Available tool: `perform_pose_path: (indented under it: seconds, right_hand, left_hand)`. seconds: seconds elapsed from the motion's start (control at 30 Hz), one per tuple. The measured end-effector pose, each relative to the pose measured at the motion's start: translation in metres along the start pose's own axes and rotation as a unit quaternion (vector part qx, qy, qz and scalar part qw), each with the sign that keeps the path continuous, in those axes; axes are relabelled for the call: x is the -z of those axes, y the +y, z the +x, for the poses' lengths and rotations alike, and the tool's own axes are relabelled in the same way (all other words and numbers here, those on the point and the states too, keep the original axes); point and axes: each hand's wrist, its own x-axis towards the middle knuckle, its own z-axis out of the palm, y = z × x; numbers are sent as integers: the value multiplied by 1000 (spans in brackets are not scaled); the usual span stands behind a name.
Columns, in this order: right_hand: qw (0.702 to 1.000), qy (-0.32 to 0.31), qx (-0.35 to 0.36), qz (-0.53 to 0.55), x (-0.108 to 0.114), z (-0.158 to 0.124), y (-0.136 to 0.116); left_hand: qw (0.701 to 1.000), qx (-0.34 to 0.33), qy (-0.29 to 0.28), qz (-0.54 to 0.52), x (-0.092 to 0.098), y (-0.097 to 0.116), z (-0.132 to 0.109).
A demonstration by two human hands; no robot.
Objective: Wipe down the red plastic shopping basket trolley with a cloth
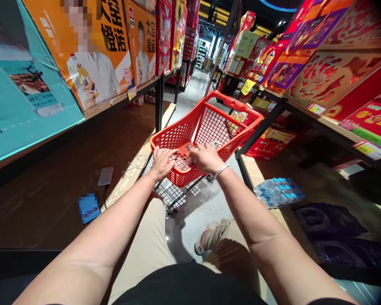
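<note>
— So, where is the red basket cart (206, 129) right now?

— Standing in the middle of the aisle on the glossy floor (193, 216), directly ahead of the person. Both hands are on its near rim: the left hand (162, 163) has its fingers curled over the edge on one side, and the right hand (206, 159), a thin bracelet at the wrist, is closed over the rim beside it.

— How would you expect it to handle?

— I'd judge it light and stiff. It is moulded plastic mesh on a thin wire frame with small castors (170, 208), so it should roll easily on that smooth tile and could slide sideways if pushed off-centre. The near rim is a fair place to hold it; the raised handle (238, 103) at the far end looks like the other.

— Is anything in it?

— Hard to say. Something pale shows just past the right hand's knuckles, but the mesh and the hand hide most of it, so I cannot tell what it is.

— And round about?

— To the left, a low wooden shelf (130, 178) carries a flat grey device (105, 176) with a white cable (135, 159) lying near it, and orange cartons (92, 55) are stacked above. To the right, a pack of water bottles (277, 191) lies on the bottom shelf, with red gift boxes (330, 72) higher up. One sandalled foot (213, 237) shows below, on the floor behind the cart.
</note>
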Motion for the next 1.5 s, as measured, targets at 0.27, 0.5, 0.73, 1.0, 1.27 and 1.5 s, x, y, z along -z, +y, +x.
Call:
perform_pose_path:
  seconds: [0.27, 0.5, 0.73, 1.0, 1.27, 1.5]
  right_hand:
    - [993, 43, 105, 20, -7, -7, 4]
    - [976, 130, -173, 24, -11, 1, 115]
    - [987, 137, -32, 71, -34, -15, 6]
    - [964, 153, 108, 190, -37, -4, 29]
    - [945, 242, -192, 111, -39, -3, 81]
    - [932, 316, -121, 131, -143, -11, 4]
  left_hand:
    - [999, -1, -33, 13, 14, -16, 2]
    - [998, 11, -50, 22, 15, -24, 8]
    - [994, 45, -54, 85, 31, -13, 13]
    - [993, 62, -84, 57, 27, 59, -9]
    - [981, -6, -183, 71, 42, 37, -7]
    - [981, -7, -178, 82, 37, 34, -9]
